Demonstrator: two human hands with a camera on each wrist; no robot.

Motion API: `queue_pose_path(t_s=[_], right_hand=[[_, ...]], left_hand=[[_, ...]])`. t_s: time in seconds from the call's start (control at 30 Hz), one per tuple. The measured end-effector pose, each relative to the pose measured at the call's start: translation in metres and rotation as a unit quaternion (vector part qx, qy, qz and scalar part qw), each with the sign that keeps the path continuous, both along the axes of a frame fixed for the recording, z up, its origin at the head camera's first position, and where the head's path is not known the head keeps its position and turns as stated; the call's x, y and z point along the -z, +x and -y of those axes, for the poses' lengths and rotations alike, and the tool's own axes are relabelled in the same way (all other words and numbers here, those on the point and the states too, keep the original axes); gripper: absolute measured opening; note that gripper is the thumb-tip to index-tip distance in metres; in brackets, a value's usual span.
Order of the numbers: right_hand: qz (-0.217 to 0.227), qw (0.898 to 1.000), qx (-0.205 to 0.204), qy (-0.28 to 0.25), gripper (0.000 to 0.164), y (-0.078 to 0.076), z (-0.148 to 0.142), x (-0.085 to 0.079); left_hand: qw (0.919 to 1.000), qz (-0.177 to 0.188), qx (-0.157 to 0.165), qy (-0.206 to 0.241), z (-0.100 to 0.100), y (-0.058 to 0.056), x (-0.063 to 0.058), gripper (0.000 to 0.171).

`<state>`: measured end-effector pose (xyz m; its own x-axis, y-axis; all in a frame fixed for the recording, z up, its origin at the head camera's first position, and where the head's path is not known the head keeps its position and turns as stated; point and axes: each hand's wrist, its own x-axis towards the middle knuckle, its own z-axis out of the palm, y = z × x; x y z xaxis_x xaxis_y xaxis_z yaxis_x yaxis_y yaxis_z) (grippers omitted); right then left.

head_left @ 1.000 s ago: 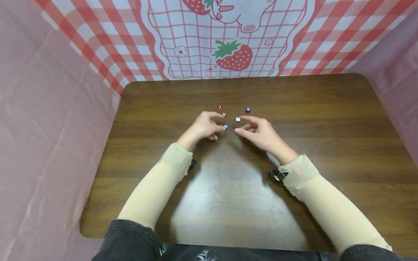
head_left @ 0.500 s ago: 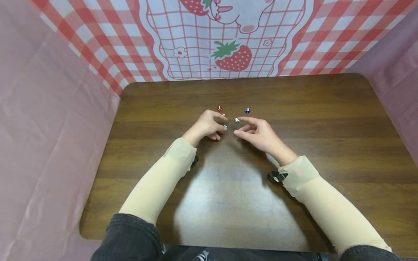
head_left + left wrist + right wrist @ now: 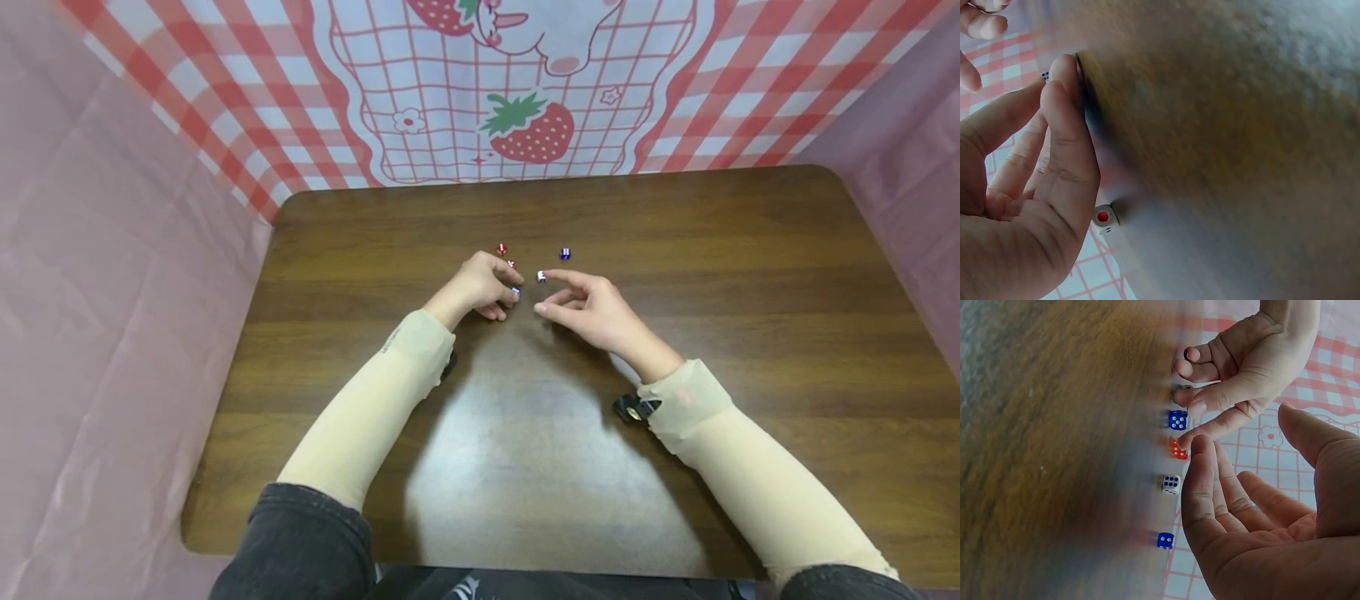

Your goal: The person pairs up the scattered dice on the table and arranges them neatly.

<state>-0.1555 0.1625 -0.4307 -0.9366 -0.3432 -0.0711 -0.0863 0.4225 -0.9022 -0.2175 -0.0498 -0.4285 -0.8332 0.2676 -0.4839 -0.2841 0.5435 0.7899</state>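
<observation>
In the head view, my left hand [image 3: 480,285] is close over the table with its thumb tip right at a blue die [image 3: 1178,420]. Its index finger overlaps a red die [image 3: 1179,449] in the right wrist view. Another red die [image 3: 502,249] sits just beyond that hand. My right hand [image 3: 596,308] has its index fingertip right at a white die [image 3: 542,276] with blue pips, its thumb spread apart below. A second blue die [image 3: 566,253] lies farther back, beyond the right index finger. A white-sided die with one red pip [image 3: 1105,216] shows beside the left hand.
The brown wooden table [image 3: 360,250] spreads around the hands. A red-and-white checked cloth [image 3: 292,108] with strawberries hangs behind it. Pink cloth [image 3: 112,292] stands along the left side and more at the right.
The left hand has shifted slightly right, with its index finger lower and nearer its thumb. The right thumb has dropped a little, while the right index finger stays by the white die.
</observation>
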Motion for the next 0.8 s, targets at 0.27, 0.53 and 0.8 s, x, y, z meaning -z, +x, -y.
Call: queue_pose_path(t_s=[0.27, 0.53, 0.8], right_hand=[[-0.001, 1.000, -0.002, 0.000, 0.058, 0.0010, -0.0001, -0.0003], [-0.004, 1.000, 0.001, 0.012, 0.061, 0.0005, -0.0009, 0.0025], [-0.003, 1.000, 0.000, 0.012, 0.061, -0.0007, -0.0014, 0.0048]], left_hand=[[0.9999, 0.006, -0.001, -0.010, -0.0013, -0.0014, 0.0021, 0.028], [0.9998, 0.018, 0.004, 0.012, 0.0021, -0.0021, 0.0035, 0.029], [0.9996, 0.015, -0.006, 0.025, 0.0036, -0.0020, 0.0072, 0.021]])
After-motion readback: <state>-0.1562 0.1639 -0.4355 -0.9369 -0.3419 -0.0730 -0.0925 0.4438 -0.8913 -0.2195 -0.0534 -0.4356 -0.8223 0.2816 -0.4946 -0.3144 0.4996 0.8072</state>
